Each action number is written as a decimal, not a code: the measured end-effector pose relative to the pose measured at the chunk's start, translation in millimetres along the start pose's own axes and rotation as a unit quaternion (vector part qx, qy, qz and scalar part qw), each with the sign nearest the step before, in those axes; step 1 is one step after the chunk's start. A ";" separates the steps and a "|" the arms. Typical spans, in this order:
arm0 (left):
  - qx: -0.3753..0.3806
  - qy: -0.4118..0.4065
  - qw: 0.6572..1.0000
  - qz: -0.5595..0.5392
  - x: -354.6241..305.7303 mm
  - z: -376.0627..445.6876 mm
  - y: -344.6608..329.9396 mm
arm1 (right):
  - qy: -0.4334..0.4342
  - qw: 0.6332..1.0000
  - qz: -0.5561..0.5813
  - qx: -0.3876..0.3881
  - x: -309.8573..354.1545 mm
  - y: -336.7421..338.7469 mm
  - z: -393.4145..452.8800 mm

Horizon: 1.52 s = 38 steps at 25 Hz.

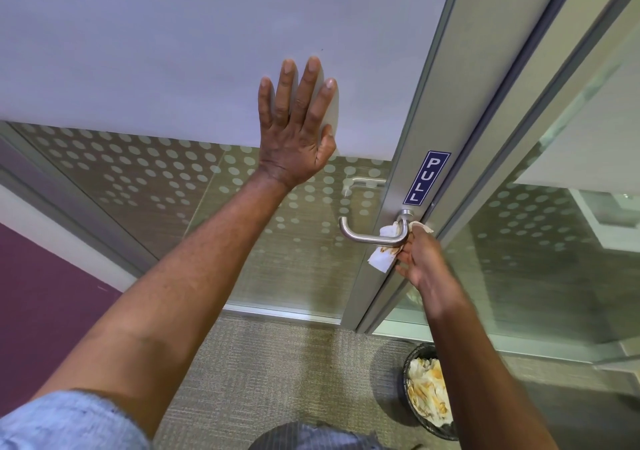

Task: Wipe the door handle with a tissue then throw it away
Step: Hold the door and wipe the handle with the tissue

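Observation:
A brushed-metal lever door handle (367, 238) sticks out from the door's metal frame, below a blue PULL sticker (426, 177). My right hand (420, 259) grips a white tissue (382, 259) with brown stains and presses it against the handle's neck, near the frame. Part of the tissue hangs below the lever. My left hand (296, 127) lies flat on the frosted glass door (173, 51), fingers spread, holding nothing.
A black mesh wastebasket (427, 397) with crumpled stained tissues stands on the carpet, low right, partly behind my right forearm. Dotted glass panels flank the door. A purple wall section runs along the left. A second handle (363, 183) shows through the glass.

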State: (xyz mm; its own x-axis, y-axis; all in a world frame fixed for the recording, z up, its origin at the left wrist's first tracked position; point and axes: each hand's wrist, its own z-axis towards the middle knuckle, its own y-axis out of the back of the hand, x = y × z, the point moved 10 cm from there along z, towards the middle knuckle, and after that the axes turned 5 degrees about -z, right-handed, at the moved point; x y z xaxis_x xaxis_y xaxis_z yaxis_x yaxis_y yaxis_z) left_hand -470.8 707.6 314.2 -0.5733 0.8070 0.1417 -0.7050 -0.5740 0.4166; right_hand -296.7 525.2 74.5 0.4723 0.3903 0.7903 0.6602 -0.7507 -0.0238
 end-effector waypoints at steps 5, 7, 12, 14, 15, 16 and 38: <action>-0.003 0.009 1.000 -0.005 2.7 -0.4 -1.1 | 0.036 0.996 0.064 -0.044 4.5 19.6 11.3; -0.007 0.013 1.000 -0.007 4.4 -0.5 -1.0 | 0.039 0.996 0.068 -0.051 8.4 21.2 14.7; -0.011 0.012 1.000 -0.008 3.3 -1.1 -1.8 | 0.114 0.988 -0.045 -0.091 21.1 14.5 18.4; -0.010 0.011 1.000 -0.003 3.9 -1.4 -0.9 | 0.103 0.989 -0.009 -0.109 14.3 10.0 18.8; -0.009 0.013 1.000 -0.003 4.4 -1.6 -1.2 | 0.096 0.988 0.012 -0.122 11.0 10.6 17.0; -0.008 0.014 1.000 -0.004 4.7 -1.9 -2.2 | 0.093 0.986 0.028 -0.135 8.9 12.7 16.5; 0.005 0.016 1.000 0.001 0.9 -1.1 -2.3 | 0.317 0.910 -0.201 -0.178 17.7 3.1 -41.4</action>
State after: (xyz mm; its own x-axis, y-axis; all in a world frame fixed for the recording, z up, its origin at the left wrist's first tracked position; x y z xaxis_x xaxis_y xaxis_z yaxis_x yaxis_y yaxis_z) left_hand -470.2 709.5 312.4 -0.5878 0.8010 0.1132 -0.7000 -0.5737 0.4253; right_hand -310.4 507.7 113.8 -0.2708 0.3704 0.8885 0.4202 -0.7850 0.4553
